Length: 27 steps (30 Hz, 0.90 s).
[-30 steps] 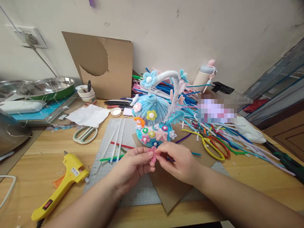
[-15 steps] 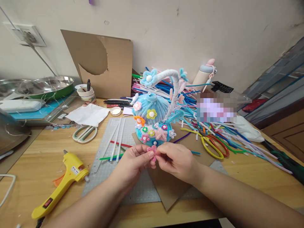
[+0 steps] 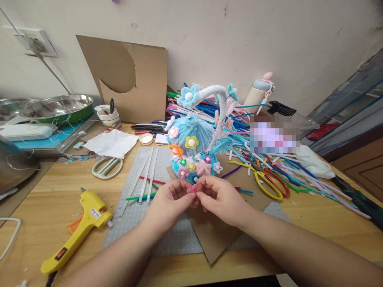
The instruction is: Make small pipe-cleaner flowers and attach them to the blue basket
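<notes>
Between both hands is a small pink pipe-cleaner flower (image 3: 193, 189), partly covered by fingers. My left hand (image 3: 172, 201) pinches it from the left, and my right hand (image 3: 220, 197) grips its right side with thumb and fingertips. Just behind them stands a blue pipe-cleaner house (image 3: 191, 135) with a ribbed roof, dotted with colourful flowers. A white curved stem (image 3: 222, 103) rises over it, ending in a light-blue flower (image 3: 188, 96). Brown cardboard (image 3: 209, 235) and a grey cutting mat (image 3: 173, 239) lie beneath my hands.
A yellow glue gun (image 3: 86, 223) lies at left. Clear glue sticks (image 3: 152, 173) rest on the mat. Scissors with yellow handles (image 3: 269, 187) and a heap of pipe cleaners (image 3: 239, 139) lie at right. Pale-green-handled scissors (image 3: 107, 168) stick out under white tissue (image 3: 112, 143).
The fingers of my right hand have shifted over the pink flower, which is now tilted and more covered. Both hands stay in nearly the same place.
</notes>
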Available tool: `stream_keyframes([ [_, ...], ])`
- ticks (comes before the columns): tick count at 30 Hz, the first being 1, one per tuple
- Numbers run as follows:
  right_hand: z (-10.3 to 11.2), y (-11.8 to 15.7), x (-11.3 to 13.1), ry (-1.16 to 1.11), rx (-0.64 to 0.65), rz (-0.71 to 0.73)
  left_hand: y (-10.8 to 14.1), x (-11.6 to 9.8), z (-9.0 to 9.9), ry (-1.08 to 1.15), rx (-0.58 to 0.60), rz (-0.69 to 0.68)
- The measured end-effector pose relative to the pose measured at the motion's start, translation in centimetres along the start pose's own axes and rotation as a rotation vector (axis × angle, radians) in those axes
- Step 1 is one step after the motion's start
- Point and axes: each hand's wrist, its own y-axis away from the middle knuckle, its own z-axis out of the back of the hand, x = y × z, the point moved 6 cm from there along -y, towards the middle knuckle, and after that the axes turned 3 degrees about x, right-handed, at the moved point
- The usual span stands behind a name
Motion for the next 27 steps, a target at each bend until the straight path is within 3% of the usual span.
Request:
stream_keyframes([
  [5,0.2,-0.1,-0.2,0.069,0.006,0.004,0.0,0.4,0.0,0.001,0.011,0.061],
  [12,0.4,0.0,-0.6,0.12,0.01,-0.079,0.1,-0.1,-0.1,-0.063,0.033,0.009],
  [20,0.0,-0.1,-0.5,-0.055,0.012,-0.155,0.2,-0.4,-0.4,-0.07,0.071,-0.001],
  [27,0.1,-0.4,-1.6,-0.158,0.056,-0.239,0.3,-1.0,-0.4,-0.124,0.036,-0.059],
])
